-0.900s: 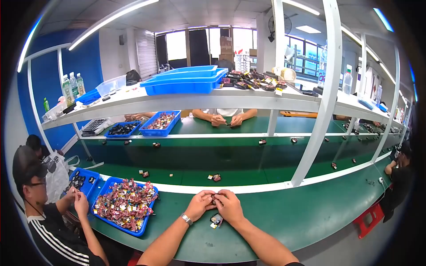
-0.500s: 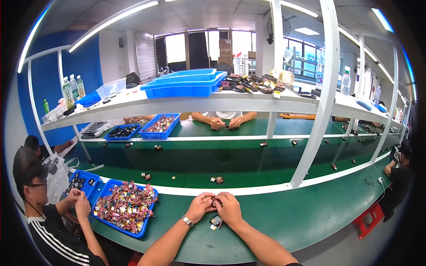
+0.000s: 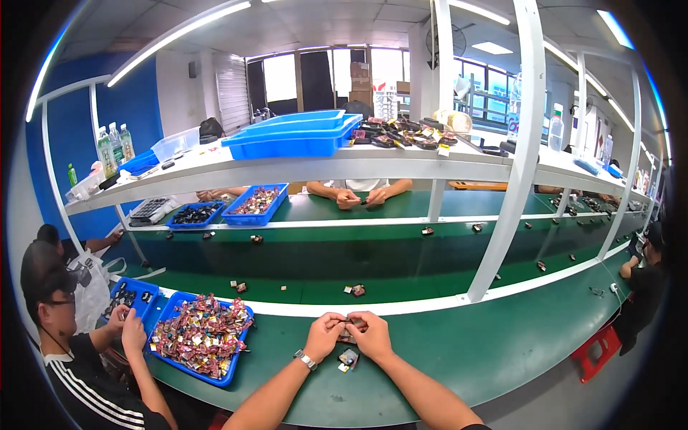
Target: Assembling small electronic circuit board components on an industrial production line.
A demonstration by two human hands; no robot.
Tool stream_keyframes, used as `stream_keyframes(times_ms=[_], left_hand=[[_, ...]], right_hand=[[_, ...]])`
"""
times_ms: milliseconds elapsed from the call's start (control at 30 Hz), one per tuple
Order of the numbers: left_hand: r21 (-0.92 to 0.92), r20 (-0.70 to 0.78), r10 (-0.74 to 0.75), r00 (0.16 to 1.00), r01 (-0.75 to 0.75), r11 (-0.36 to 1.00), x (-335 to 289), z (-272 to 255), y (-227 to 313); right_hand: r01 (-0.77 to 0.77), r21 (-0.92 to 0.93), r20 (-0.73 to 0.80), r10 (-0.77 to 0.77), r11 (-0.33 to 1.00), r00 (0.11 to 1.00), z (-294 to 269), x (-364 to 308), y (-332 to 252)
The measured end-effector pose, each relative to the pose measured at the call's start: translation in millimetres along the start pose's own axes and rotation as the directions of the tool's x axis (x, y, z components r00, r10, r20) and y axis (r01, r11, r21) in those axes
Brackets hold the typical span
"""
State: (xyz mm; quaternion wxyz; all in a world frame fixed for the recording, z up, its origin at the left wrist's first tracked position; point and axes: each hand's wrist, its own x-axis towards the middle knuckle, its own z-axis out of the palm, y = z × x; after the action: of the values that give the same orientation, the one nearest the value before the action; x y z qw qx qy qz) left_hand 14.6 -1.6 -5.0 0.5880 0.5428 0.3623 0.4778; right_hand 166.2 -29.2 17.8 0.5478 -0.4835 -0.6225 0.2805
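My left hand (image 3: 325,337), with a metal-banded watch on the wrist, and my right hand (image 3: 371,337) meet over the green worktop. Between their fingertips they grip a small dark-and-reddish part (image 3: 346,335), mostly covered by the fingers. Both hands are closed on it. Just below, on the worktop, lies a small dark piece with a grey round part and white and yellow tags (image 3: 348,357). To the left stands a blue tray (image 3: 231,373) heaped with small red, yellow and white tagged parts (image 3: 201,333).
Beyond a white rail, scattered parts (image 3: 355,290) lie on a green belt (image 3: 401,261). A white post (image 3: 505,215) rises at right under a loaded shelf (image 3: 308,168). A co-worker (image 3: 86,365) sits at left by a smaller blue tray (image 3: 147,309); another person's hands (image 3: 362,199) work opposite.
My fingers have shifted on the held part, and its lower edge shows more. Pieces on the belt have moved slightly right. The tagged piece on the worktop stays put.
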Motion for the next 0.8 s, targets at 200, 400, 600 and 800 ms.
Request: stream_keyframes(times_ms=[200,400,600,800], left_hand=[[-0.072,-0.070,0.066,0.995,-0.071,0.995,-1,-5,-2],[0.006,-0.039,0.090,0.995,-0.089,0.996,4,4,-2],[0.120,-0.106,0.097,0.990,-0.084,0.989,-1,-7,1],[0.044,-0.129,0.086,0.988,-0.081,0.996,8,-5,0]], right_hand=[[-0.215,0.068,-0.120,0.222,0.974,0.968,-13,38,30],[-0.182,-0.274,-0.429,0.049,0.944,0.902,-76,95,101],[0.133,-0.633,-0.237,-0.355,0.762,0.904,-31,95,58],[-0.003,-0.642,-0.068,-0.054,0.766,0.996,-14,89,70]])
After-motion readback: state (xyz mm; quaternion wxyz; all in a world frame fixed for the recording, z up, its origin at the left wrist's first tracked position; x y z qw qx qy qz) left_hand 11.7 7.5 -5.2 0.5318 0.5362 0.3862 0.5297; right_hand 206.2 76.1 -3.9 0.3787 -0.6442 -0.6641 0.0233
